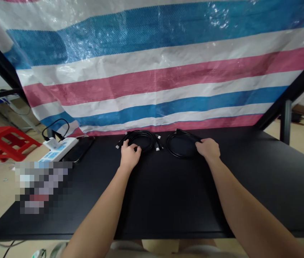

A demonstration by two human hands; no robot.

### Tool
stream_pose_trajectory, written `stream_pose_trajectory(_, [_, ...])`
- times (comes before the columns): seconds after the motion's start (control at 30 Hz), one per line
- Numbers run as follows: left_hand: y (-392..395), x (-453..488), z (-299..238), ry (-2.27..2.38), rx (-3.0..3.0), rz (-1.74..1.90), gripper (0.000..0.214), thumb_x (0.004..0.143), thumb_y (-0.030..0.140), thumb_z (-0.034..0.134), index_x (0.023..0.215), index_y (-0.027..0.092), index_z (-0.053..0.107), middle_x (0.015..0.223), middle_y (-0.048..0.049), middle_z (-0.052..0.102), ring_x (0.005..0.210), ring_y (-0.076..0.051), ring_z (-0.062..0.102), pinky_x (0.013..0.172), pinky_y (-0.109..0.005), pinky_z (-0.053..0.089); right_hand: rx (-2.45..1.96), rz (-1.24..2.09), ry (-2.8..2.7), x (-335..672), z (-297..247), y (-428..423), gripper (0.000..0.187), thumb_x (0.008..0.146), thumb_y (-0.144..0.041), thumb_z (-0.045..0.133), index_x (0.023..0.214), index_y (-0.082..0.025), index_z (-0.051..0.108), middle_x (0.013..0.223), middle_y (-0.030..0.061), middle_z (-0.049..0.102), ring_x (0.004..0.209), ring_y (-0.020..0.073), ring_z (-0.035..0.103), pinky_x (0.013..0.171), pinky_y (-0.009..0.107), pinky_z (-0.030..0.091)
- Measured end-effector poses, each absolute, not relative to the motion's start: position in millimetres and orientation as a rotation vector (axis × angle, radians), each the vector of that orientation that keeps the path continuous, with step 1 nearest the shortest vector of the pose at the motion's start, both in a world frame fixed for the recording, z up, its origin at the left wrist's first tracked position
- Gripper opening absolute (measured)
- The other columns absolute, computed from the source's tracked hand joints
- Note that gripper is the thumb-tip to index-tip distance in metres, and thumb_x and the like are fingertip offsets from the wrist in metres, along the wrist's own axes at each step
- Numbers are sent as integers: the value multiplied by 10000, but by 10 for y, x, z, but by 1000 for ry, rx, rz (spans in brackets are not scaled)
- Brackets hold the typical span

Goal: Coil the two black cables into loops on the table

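Observation:
A bundle of coiled black cables (pixel 151 138) with pale metal plugs lies toward the back of the black table. My left hand (pixel 129 156) is at its near left side, fingers curled onto the cables. To the right is a second, thinner coil of black cable (pixel 172 153), lying as a loop on the tabletop. My right hand (pixel 209 148) pinches that loop at its right edge, between thumb and fingers. The two coils lie apart, with a small gap between them.
A striped plastic sheet (pixel 154 82) hangs along the back of the table (pixel 168 200). On the left are a white power strip (pixel 60 148) with plugs, a dark phone (pixel 79 149) and a blurred-out item (pixel 43 186). A red stool (pixel 9 141) stands beyond the left edge.

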State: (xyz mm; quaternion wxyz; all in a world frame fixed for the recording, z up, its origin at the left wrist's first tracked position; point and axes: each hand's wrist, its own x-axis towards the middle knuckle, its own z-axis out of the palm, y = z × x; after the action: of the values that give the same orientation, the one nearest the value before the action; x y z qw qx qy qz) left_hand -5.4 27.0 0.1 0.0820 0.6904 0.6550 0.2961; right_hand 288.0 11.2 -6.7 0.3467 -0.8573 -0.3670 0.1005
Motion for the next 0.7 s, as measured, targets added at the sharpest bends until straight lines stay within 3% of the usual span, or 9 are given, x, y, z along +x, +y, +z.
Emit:
stream_pose_trajectory(0.2, [190, 10, 32, 1899, 2224, 1143, 315, 788, 266, 528, 1062, 140, 618, 1364, -197, 460, 1326, -333, 388, 1075, -511, 333, -2062, 242, -775, 2950, -16, 93, 82, 599, -224, 647, 668, -189, 619, 686, 67, 631, 745, 241, 619, 715, 365, 497])
stream_pose_trajectory(0.33, [127, 41, 47, 1783, 2314, 1236, 364, 815, 278, 508, 1147, 137, 553, 1360, -199, 461, 1330, -318, 386, 1086, -504, 317, -1673, 145, -653, 2864, 36, 93, 105, 667, -261, 596, 725, -198, 535, 635, -5, 563, 615, 144, 549, 619, 287, 477])
stream_pose_trajectory(0.43, [50, 77, 71, 1649, 2348, 1341, 449, 854, 363, 479, 1243, 139, 486, 1383, -195, 442, 1343, -301, 370, 1097, -489, 305, -1234, 411, -740, 2755, 135, 40, 171, 651, -295, 629, 733, -211, 505, 537, -68, 464, 466, 93, 430, 453, 229, 368])
stream_pose_trajectory(0.57, [-72, 225, 122, 1478, 2397, 1378, 592, 847, 494, 484, 1331, 158, 421, 1398, -188, 437, 1354, -315, 345, 1089, -493, 306, -848, 899, -956, 2563, 262, -90, 277, 541, -282, 755, 679, -215, 524, 476, -83, 462, 399, 62, 358, 404, 210, 297])
stream_pose_trajectory(0.7, [-139, 392, 154, 1283, 2366, 1163, 348, 884, 394, 440, 1128, 193, 586, 1108, -134, 639, 1075, -256, 584, 948, -398, 442, -812, 1142, -1079, 2364, 322, -181, 328, 478, -325, 811, 645, -213, 552, 465, -66, 498, 388, 60, 344, 404, 222, 292])
